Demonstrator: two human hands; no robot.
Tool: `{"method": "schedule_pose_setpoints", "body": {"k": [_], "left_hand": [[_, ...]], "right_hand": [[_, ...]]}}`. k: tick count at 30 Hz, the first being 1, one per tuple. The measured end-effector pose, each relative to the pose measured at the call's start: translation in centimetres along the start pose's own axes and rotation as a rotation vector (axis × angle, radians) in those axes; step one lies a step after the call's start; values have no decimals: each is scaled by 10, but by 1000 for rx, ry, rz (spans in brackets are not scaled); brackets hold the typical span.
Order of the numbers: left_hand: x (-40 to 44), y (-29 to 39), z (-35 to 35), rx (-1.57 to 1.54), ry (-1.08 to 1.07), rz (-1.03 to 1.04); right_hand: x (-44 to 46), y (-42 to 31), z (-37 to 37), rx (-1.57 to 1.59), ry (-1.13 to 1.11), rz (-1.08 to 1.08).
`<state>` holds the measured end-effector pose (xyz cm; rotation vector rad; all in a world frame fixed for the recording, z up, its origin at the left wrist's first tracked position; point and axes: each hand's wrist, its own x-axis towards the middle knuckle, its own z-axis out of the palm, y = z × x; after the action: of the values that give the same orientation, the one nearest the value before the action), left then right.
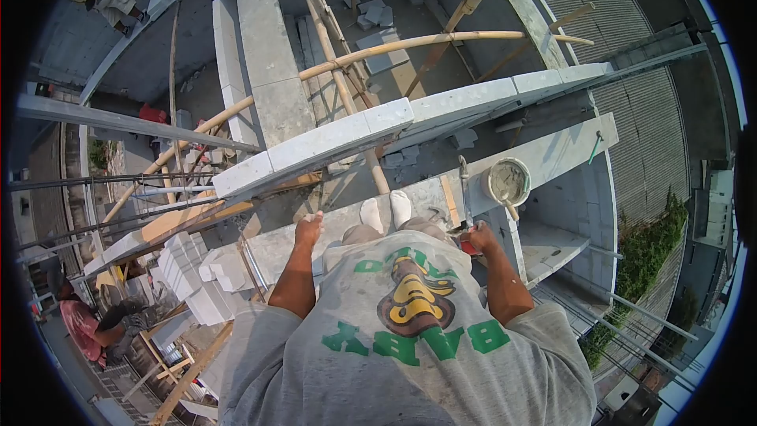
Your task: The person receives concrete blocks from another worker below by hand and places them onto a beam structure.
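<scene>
Head view: the bucket point(507, 181) is beyond my right hand point(478, 237) and a little to its right, near the near edge of the grey board point(572, 140). My right hand is much the nearer; its fingers are curled round a red object point(469, 248), mostly hidden. My left hand point(309, 228) is well apart, fingers loosely curled; I cannot tell whether it grips anything. A short wooden handle point(511, 210) points from the bucket's near side back towards me. A long metal tool point(464, 189) lies lengthwise away from me, left of the bucket. The bucket is round, its pale rim smeared, with grey mix inside.
</scene>
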<state>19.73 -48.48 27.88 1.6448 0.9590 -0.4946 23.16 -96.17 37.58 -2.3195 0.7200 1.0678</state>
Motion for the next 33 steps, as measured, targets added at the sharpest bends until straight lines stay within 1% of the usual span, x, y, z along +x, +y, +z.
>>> {"method": "schedule_pose_setpoints", "body": {"k": [4,5,7,10,13,15,17,19,22,25,26,28,31,33], "left_hand": [[-7,33,0,36,-64,-36],[-1,32,1,52,-81,-23],[6,30,1,64,-85,-10],[6,43,1,165,-119,-21],[11,53,3,159,-140,20],[6,69,4,158,-140,17],[7,70,-2,149,-133,13],[19,64,-3,135,-136,23],[25,57,-7,143,-140,39],[16,62,-7,131,-152,-42],[16,61,-7,151,-154,-37],[15,56,-7,180,-143,-38],[18,53,-9,236,-143,-4],[12,61,-6,240,-142,-21]], "right_hand": [[-6,14,16,3,49,68],[-10,14,15,24,-2,112],[-9,26,25,62,29,94],[-21,29,26,115,8,86],[-21,40,41,100,20,138],[-10,55,58,77,43,140],[-3,62,72,66,51,151],[-20,47,62,79,61,181],[-19,43,58,62,16,160],[2,54,65,94,16,125],[3,54,64,95,52,126],[-14,33,50,83,114,121],[-24,18,41,124,126,92],[-22,18,43,151,138,96]]}}
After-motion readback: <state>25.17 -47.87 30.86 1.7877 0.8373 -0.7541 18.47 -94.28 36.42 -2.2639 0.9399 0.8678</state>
